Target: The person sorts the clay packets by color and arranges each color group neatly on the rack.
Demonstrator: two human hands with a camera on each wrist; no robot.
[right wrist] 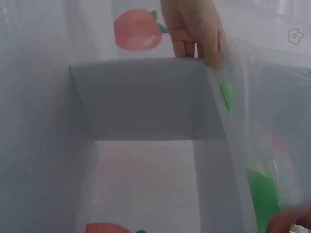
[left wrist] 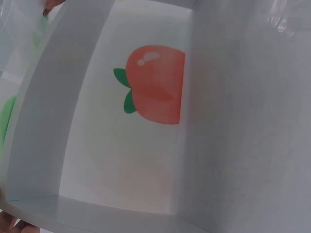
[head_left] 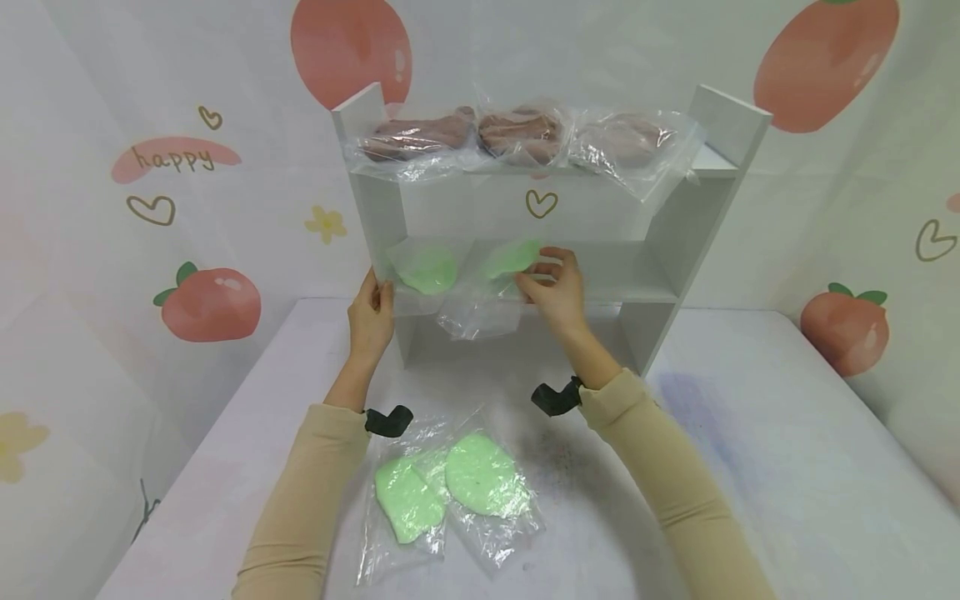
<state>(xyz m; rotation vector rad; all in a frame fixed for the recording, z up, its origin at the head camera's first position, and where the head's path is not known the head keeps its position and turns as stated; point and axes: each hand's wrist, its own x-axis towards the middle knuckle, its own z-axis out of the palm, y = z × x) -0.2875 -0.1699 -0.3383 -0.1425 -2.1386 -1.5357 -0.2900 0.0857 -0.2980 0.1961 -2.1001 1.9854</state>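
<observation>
My left hand [head_left: 372, 321] grips the front edge of the left side panel of a white shelf unit [head_left: 660, 258], thumb in front and fingers along the outside. At the middle shelf, my right hand [head_left: 558, 292] pinches the right edge of a clear plastic bag with a flat light-green piece [head_left: 513, 259] in it. Left of that lies another bagged green piece [head_left: 429, 271] on the same shelf, close to my left thumb. The bags' loose plastic overlaps and hangs over the shelf's front edge. In the right wrist view, my right fingertips [right wrist: 286, 221] touch the bag beside the green piece.
Three clear bags with brown contents [head_left: 521, 135] line the top shelf, the right one's plastic hanging over the front. Two more bagged green pieces [head_left: 487, 475] lie on the white table [head_left: 750, 467] between my forearms. A printed cloth [head_left: 480, 50] hangs behind.
</observation>
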